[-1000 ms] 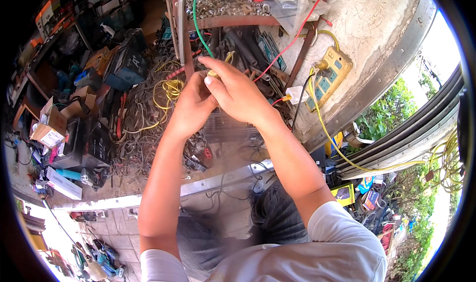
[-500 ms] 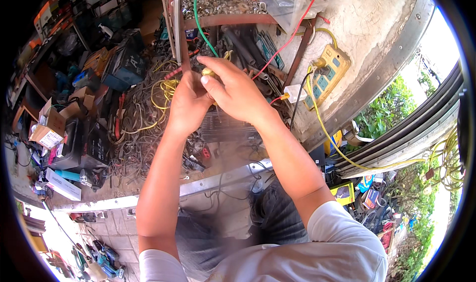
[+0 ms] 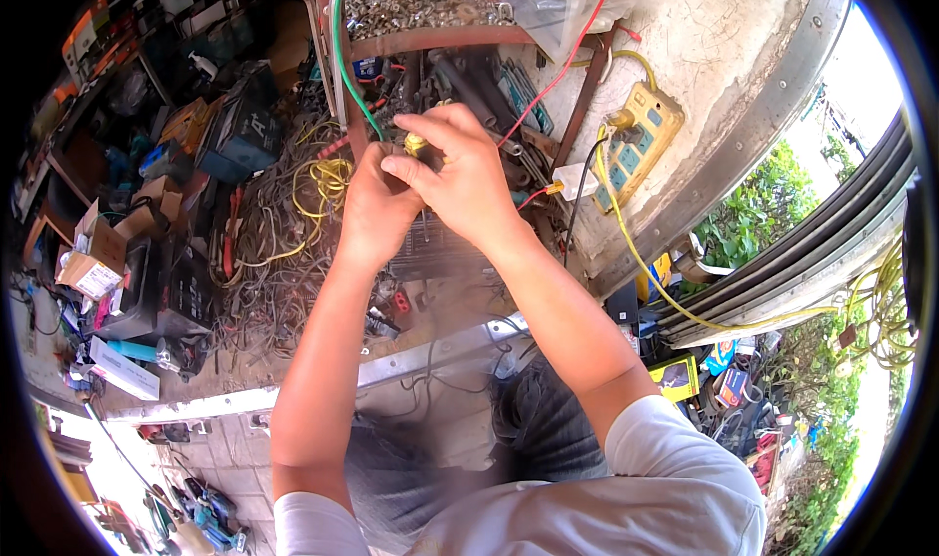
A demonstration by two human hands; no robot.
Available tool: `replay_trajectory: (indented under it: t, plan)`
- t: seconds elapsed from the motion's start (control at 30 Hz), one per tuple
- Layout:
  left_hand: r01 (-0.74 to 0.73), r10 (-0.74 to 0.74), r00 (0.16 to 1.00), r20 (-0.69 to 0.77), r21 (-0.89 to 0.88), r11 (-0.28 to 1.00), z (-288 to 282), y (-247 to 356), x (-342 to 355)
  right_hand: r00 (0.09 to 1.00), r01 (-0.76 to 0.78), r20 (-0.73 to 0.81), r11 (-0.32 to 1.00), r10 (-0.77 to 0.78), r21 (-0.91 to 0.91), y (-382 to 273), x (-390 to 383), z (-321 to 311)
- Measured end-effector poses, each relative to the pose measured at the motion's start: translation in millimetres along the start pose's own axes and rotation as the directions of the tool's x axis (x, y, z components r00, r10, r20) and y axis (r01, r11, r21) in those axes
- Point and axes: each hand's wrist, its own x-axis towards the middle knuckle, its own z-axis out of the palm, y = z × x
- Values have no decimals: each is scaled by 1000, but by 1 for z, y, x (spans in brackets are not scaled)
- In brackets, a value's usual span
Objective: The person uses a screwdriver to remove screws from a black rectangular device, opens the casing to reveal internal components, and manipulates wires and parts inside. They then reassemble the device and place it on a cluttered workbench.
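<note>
Near the middle, my hands meet around a small yellow object [image 3: 414,143], which looks like a connector and is partly hidden. My left hand [image 3: 379,199] is closed beside it, its fingertips covered by the other hand. My right hand [image 3: 448,175] curls over it with bent fingers, thumb reaching across to the left hand. A green cable [image 3: 344,67] runs down to my fingers from above. A thin metal shaft [image 3: 424,225] points down from between my hands. A red wire [image 3: 548,87] passes behind my right hand.
A yellow power strip [image 3: 638,145] with plugs lies on the right ledge. A rusty frame [image 3: 445,40] holds hardware behind my hands. Tangled yellow wire [image 3: 323,189] and cables pile left of them. Batteries [image 3: 235,135], cardboard boxes [image 3: 93,253] and other clutter fill the left side.
The green cable has shifted left. My right hand has moved a little up, with its fingers bending more over the yellow object. My left hand stays close beside it.
</note>
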Motion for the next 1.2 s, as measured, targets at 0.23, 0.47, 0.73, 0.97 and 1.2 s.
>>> replay_trajectory:
  t: [0.23,0.47,0.73,0.97,1.2]
  plan:
    - [91,-97,990,101,66,994,-12,11,3,1000,29,-1,1000,-29,-7,6,0,2]
    - [90,-68,988,136,-163,983,-5,22,-3,1000,10,-2,1000,-10,-27,7,0,0]
    - [-4,4,1000,-3,-89,996,2,1,1,1000,27,-13,1000,-27,-13,2,1,3]
    - [94,-87,987,134,-43,995,-13,13,2,997,77,-22,996,-78,-45,7,2,3]
    - [123,-104,987,125,-155,980,-3,27,-1,995,87,-43,994,-90,-62,11,1,1]
